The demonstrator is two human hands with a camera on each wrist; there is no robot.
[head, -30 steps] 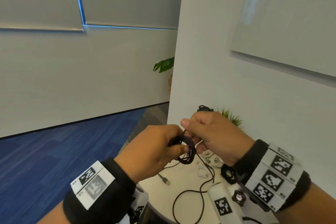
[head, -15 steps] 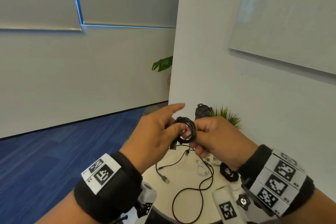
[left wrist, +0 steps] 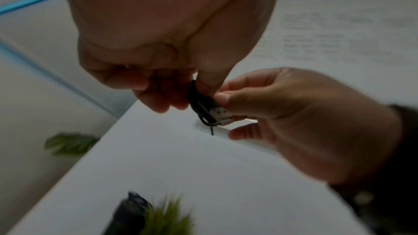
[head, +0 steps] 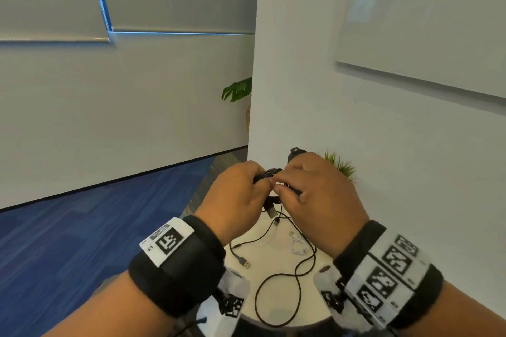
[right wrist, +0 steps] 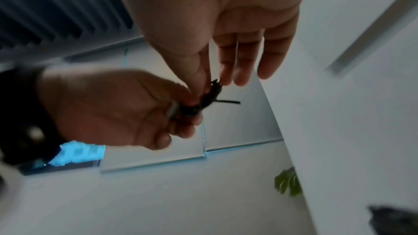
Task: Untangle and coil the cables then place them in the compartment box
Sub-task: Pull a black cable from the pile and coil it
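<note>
Both hands close a small black cable coil above the round table.

Head view: the left hand (head: 235, 200) and the right hand (head: 317, 194) meet above the white table (head: 276, 312), each pinching the black cable coil (head: 269, 174); a loose black cable (head: 276, 295) and a white cable (head: 298, 245) lie on the table below them. No compartment box is visible.
Left wrist view: the right hand's fingers (left wrist: 222, 96) curl around the USB plug (left wrist: 220, 114) beside the coil.
Right wrist view: the thumb and one finger pinch the coil, the other fingers are nearly straight.
I think the plug end should be tucked in tightly while the left pinch stays firm, otherwise the loops may spring open.
</note>
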